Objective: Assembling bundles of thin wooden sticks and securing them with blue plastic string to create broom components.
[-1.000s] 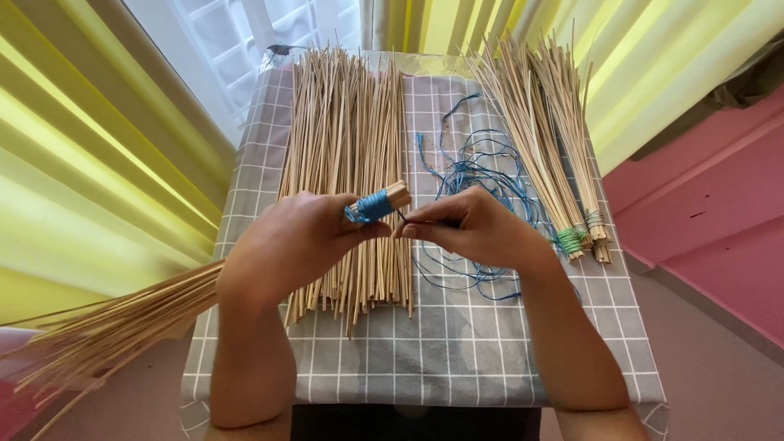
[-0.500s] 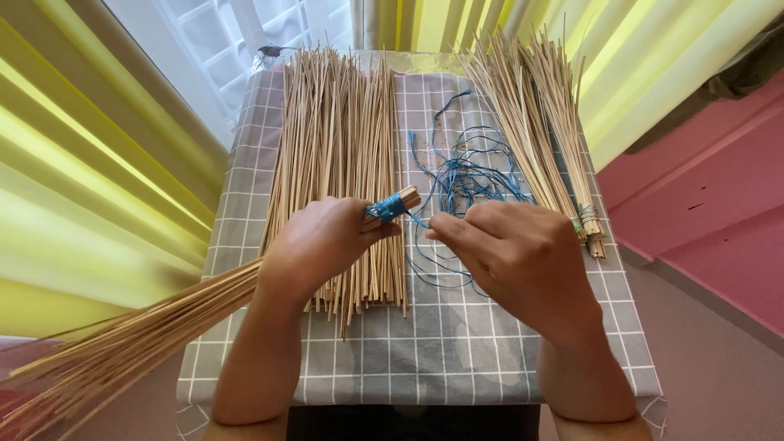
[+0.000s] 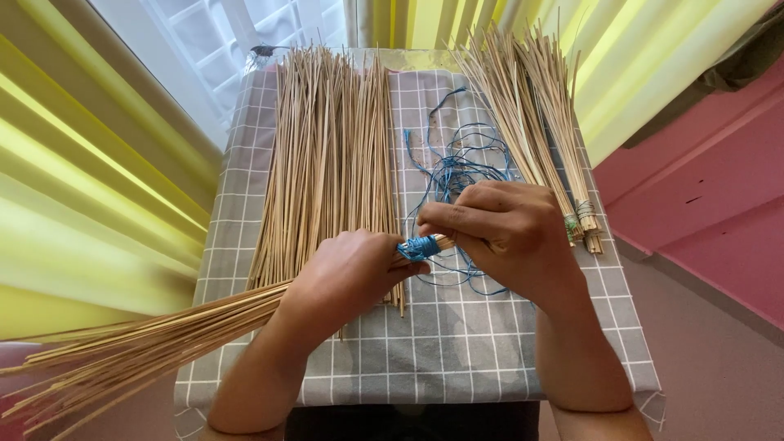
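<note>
1. Nearest me: the stick bundle fans out low left past the table edge, its bound end up at centre.
2. My left hand is closed around that bundle just behind the blue cord wrapping, thumb side toward the wrap.
3. My right hand sits just right of the wrap, fingers curled and pinched over the bundle tip; I take it to be pinching the cord, but the grip point is hidden.
4. Both hands are over the grey checked tablecloth.
5. Beyond the right hand, a loose blue cord tangle lies on the cloth.
6. Left of that, a loose stick pile runs away toward the window.
7. Far right: tied stick bundles, bound ends beside my right hand.
</note>
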